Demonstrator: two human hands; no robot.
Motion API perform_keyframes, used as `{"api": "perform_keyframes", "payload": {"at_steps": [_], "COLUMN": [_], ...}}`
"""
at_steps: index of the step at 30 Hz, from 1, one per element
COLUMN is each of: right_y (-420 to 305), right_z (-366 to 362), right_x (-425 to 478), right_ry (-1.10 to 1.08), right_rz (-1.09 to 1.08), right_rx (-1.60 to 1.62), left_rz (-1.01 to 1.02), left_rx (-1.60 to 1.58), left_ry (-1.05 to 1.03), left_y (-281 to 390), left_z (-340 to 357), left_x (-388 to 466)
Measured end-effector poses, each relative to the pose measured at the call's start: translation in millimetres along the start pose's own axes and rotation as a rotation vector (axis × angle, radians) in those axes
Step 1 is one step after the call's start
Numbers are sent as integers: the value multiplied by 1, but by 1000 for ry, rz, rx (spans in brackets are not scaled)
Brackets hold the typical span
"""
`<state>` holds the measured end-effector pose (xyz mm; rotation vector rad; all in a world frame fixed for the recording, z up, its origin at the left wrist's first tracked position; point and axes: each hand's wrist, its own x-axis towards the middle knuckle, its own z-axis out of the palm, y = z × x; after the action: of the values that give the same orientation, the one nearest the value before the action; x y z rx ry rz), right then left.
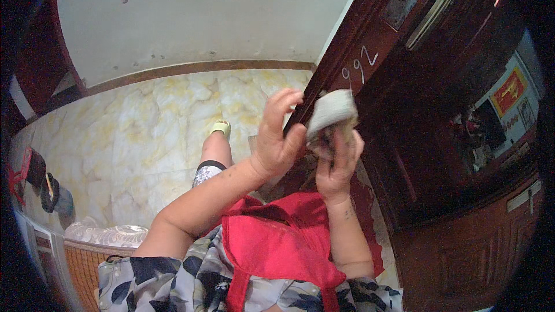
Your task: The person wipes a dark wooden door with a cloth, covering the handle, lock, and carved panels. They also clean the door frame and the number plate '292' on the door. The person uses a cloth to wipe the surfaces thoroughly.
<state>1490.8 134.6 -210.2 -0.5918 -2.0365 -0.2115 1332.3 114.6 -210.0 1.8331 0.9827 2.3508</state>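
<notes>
My left hand [279, 138] is at the narrow edge of a dark reddish-brown wooden door [373, 43], its thumb on the near side and its fingers bent around the far side. My right hand [340, 160] holds a bunched whitish cloth [333, 110] against or just in front of the door's face, close to the edge; contact cannot be made out. The cloth and the fingertips are blurred. Above the cloth, the door bears pale handwritten marks [360, 67]. A red apron [277, 238] covers my front.
Marbled floor tiles [143, 138] run to a white wall [217, 17] with a brown skirting. Another dark panelled door [472, 247] with a metal handle [524, 197] is at the right. At the lower left are a patterned cushioned seat [104, 234] and a bluish bucket [64, 201].
</notes>
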Motion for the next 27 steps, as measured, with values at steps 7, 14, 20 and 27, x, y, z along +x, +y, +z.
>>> {"api": "perform_keyframes", "payload": {"at_steps": [7,14,20,27], "right_y": [-2,17,24,-5], "right_z": [17,2,41,23], "right_x": [19,68,74,43], "right_ry": [-36,309,297,343], "right_rz": [-45,35,53,79], "right_rx": [334,-18,-36,40], "left_rz": [-306,-488,-468,-1272], "left_rx": [-438,-358,-409,-476], "left_ry": [-57,166,-243,-730], "left_y": [11,-22,-46,-40], "left_z": [12,-6,18,-25], "left_x": [8,106,82,-33]}}
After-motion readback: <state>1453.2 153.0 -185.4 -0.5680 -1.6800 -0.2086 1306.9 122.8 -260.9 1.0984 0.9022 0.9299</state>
